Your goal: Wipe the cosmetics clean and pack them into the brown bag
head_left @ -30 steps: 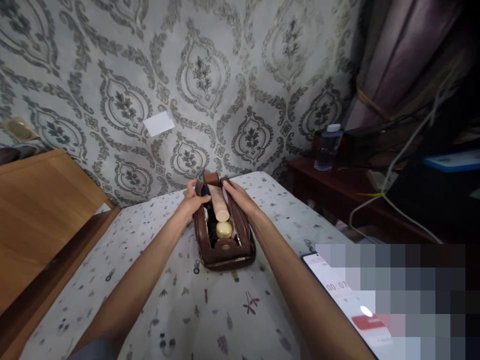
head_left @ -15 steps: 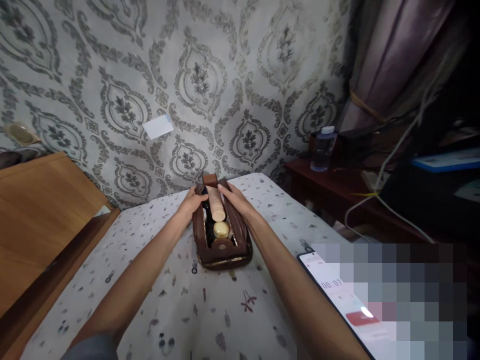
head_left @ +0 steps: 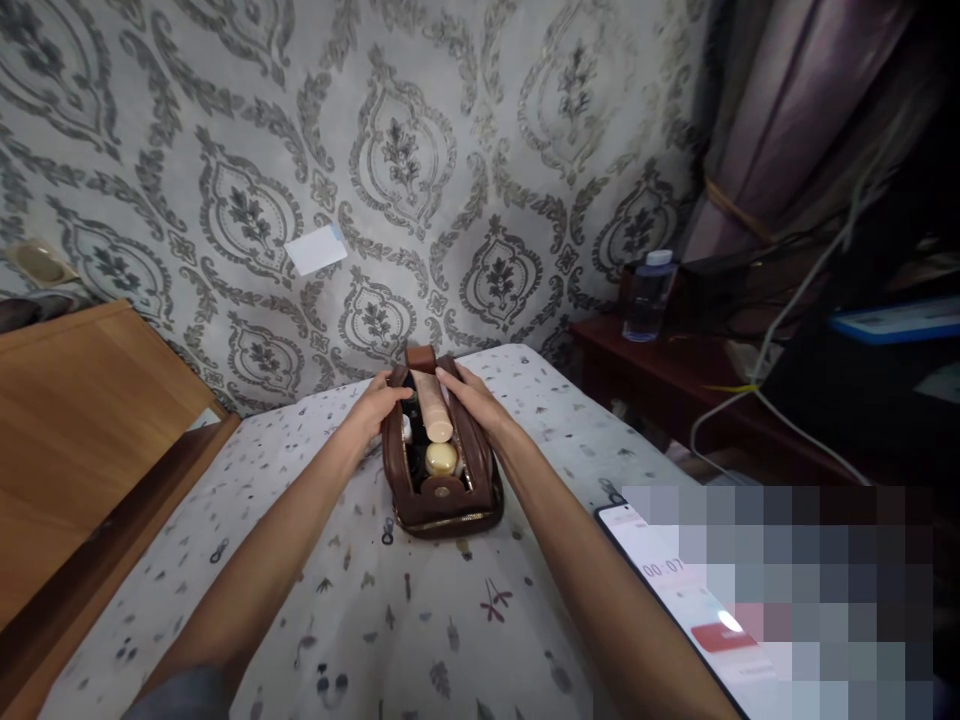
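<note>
A brown leather cosmetic bag [head_left: 481,484] stands on the patterned sheet [head_left: 360,640], its zipped top spread apart. Inside it lie a pale pink tube [head_left: 433,405], a round container with a glossy yellow lid [head_left: 441,459] and, at the left, a small white item [head_left: 406,429]. The bag's dark depths hide the rest. My left hand [head_left: 373,408] grips the left edge near the far end, thumb over the rim. Across from it, my right hand [head_left: 476,402] holds the right edge, fingers along the leather; some of its fingers are out of sight.
To the right, a lit phone [head_left: 667,590] shows a timer. A clear bottle [head_left: 648,300] stands on the dark red table [head_left: 600,350], with white cables [head_left: 757,388] hanging nearby. A wooden board [head_left: 82,400] borders the left side. Behind is a papered wall bearing a white card [head_left: 316,250].
The bag and both hands have shifted very slightly to the left, and the bag's opening looks a touch wider. Both hands keep their hold.
</note>
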Demonstrator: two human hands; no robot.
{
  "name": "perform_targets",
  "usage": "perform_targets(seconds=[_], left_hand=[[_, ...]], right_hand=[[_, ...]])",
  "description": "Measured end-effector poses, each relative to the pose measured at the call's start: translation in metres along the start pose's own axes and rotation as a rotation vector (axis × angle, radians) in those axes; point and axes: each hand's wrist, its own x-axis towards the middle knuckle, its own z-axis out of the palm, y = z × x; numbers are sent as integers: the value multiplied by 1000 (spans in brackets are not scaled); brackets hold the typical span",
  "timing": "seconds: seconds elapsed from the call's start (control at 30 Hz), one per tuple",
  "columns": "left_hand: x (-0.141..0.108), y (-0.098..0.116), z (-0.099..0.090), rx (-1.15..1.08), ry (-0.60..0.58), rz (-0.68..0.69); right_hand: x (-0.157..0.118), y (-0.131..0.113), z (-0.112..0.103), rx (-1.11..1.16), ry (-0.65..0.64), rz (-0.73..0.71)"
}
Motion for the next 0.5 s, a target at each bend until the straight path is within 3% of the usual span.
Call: perform_targets(seconds=[0.23,0.4,0.5], left_hand=[[5,11,1,150,-14,88],[2,26,1,841,-35,372],[-4,30,3,943,-49,402]], right_hand=[[-1,-3,-2,8,-18,37],[3,3,-4,25,-12,7],[6,7,-5,-7,5,34]])
